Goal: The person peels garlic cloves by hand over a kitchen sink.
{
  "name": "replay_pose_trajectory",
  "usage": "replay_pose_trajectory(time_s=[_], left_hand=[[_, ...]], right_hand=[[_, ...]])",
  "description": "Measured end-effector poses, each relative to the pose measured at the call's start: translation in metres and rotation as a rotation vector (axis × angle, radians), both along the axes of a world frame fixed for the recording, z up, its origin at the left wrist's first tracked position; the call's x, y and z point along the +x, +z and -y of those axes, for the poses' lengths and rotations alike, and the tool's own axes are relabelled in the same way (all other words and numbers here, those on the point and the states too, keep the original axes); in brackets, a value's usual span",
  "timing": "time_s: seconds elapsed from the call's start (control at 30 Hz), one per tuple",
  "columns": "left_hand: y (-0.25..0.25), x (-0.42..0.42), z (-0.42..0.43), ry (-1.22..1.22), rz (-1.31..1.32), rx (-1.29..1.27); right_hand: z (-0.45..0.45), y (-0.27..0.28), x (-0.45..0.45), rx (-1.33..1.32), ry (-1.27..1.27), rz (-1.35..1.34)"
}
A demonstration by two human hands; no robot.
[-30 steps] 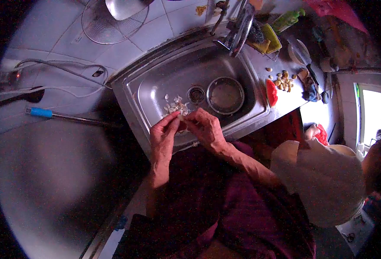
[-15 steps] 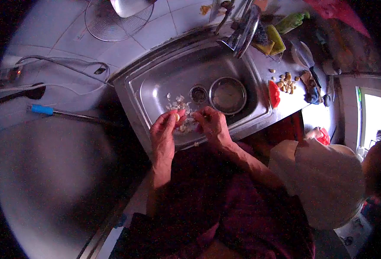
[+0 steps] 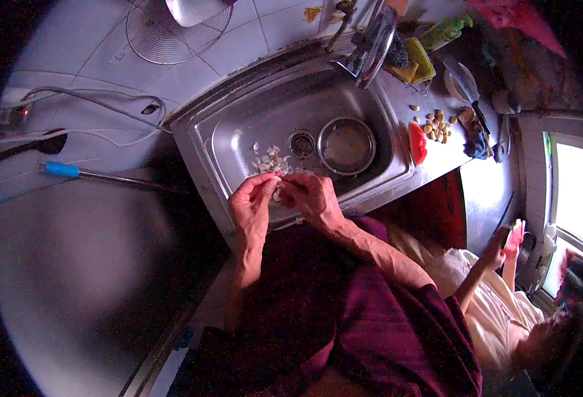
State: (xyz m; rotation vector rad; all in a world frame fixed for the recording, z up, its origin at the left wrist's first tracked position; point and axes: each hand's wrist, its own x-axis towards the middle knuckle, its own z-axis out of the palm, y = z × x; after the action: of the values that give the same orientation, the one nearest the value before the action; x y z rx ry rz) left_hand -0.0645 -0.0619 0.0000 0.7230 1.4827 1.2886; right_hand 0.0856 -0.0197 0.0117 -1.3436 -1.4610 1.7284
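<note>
Over the near edge of the steel sink [image 3: 222,145], my two hands meet at the fingertips. My left hand [image 3: 251,202] pinches a small pale garlic clove [image 3: 276,183] between thumb and index finger. My right hand [image 3: 316,198] has its fingers bent and closed against the same clove, which they partly cover. Just beyond the fingers, a pile of papery garlic skins [image 3: 270,161] lies on the sink floor. Right of it are the drain [image 3: 301,143] and a round metal bowl [image 3: 346,147].
On the right counter are several peeled cloves [image 3: 439,129], a red wedge [image 3: 417,143] and a knife [image 3: 482,122]. A faucet [image 3: 374,49] overhangs the sink's back corner, near a yellow sponge holder [image 3: 420,63]. Another person [image 3: 496,298] stands at right, holding something red. A blue-handled rod [image 3: 60,169] is left.
My right hand has moved left to join my left hand at the clove. The other person has turned and raised their hands with the red thing.
</note>
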Motion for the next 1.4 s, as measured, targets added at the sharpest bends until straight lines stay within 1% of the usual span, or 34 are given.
replay_pose_trajectory(time_s=[0.07, 0.13, 0.17, 0.23, 0.37, 0.47, 0.53, 0.63, 0.67, 0.73, 0.77, 0.83, 0.97, 1.03, 1.07, 1.1, 1.17, 1.23, 1.27, 1.33, 1.37, 1.4], left_hand=[[0.004, -0.001, -0.001, -0.009, -0.004, -0.019], [0.007, -0.003, -0.002, -0.018, -0.007, -0.039], [0.008, -0.005, -0.002, -0.032, -0.027, -0.074], [0.01, -0.005, -0.002, -0.042, -0.05, -0.116], [0.007, -0.004, -0.004, 0.036, 0.04, -0.094], [0.01, -0.003, -0.004, 0.069, 0.045, -0.106], [0.01, -0.002, -0.003, 0.079, 0.032, -0.112], [0.01, -0.004, -0.003, 0.07, 0.004, -0.101], [0.013, -0.004, -0.004, 0.062, -0.025, -0.133], [0.014, -0.003, -0.003, 0.054, -0.053, -0.167], [0.012, -0.002, -0.001, 0.05, -0.067, -0.142], [0.011, 0.001, -0.002, 0.043, -0.078, -0.119], [0.011, 0.005, -0.003, 0.071, -0.084, -0.128], [0.01, 0.003, -0.004, 0.079, -0.094, -0.122], [0.014, 0.001, -0.004, 0.06, -0.085, -0.161], [0.015, -0.001, -0.006, 0.033, -0.071, -0.196], [0.006, -0.003, -0.004, -0.015, -0.072, -0.186], [-0.007, -0.006, 0.001, -0.074, -0.106, -0.134], [-0.011, -0.005, 0.002, -0.092, -0.098, -0.128], [-0.01, -0.004, 0.002, -0.102, -0.129, -0.106], [-0.017, -0.009, 0.005, -0.146, -0.122, -0.152], [-0.017, -0.008, 0.005, -0.149, -0.12, -0.151]], right_hand=[[-0.001, -0.001, 0.001, -0.009, 0.008, -0.007], [0.0, -0.007, 0.003, -0.212, -0.001, -0.241], [0.0, -0.007, 0.004, -0.214, -0.001, -0.241], [-0.001, -0.003, 0.004, -0.303, 0.017, -0.254], [0.003, -0.018, 0.001, -0.271, 0.028, -0.312], [0.003, -0.009, -0.001, -0.262, -0.008, -0.341], [0.002, 0.0, 0.001, -0.162, 0.056, -0.234], [0.005, -0.007, -0.001, -0.182, 0.05, -0.265], [0.005, -0.009, -0.001, -0.183, 0.05, -0.265], [0.004, -0.01, 0.001, -0.104, 0.094, -0.215], [0.004, -0.009, 0.001, -0.103, 0.093, -0.213], [0.002, -0.004, 0.002, -0.052, 0.097, -0.13], [0.0, -0.006, 0.001, -0.051, 0.087, -0.124], [-0.005, 0.002, 0.0, -0.144, 0.069, -0.096], [-0.004, -0.001, 0.0, -0.144, 0.065, -0.096], [-0.004, -0.007, 0.002, -0.11, 0.063, -0.121], [-0.003, -0.024, 0.012, -0.064, 0.035, -0.121], [-0.005, -0.037, 0.015, 0.261, 0.108, 0.178], [-0.006, -0.036, 0.018, 0.264, 0.092, 0.19], [-0.012, -0.025, 0.018, 0.067, -0.023, 0.049], [-0.01, -0.034, 0.019, 0.128, -0.057, 0.034], [-0.011, -0.036, 0.018, 0.129, -0.06, 0.035]])
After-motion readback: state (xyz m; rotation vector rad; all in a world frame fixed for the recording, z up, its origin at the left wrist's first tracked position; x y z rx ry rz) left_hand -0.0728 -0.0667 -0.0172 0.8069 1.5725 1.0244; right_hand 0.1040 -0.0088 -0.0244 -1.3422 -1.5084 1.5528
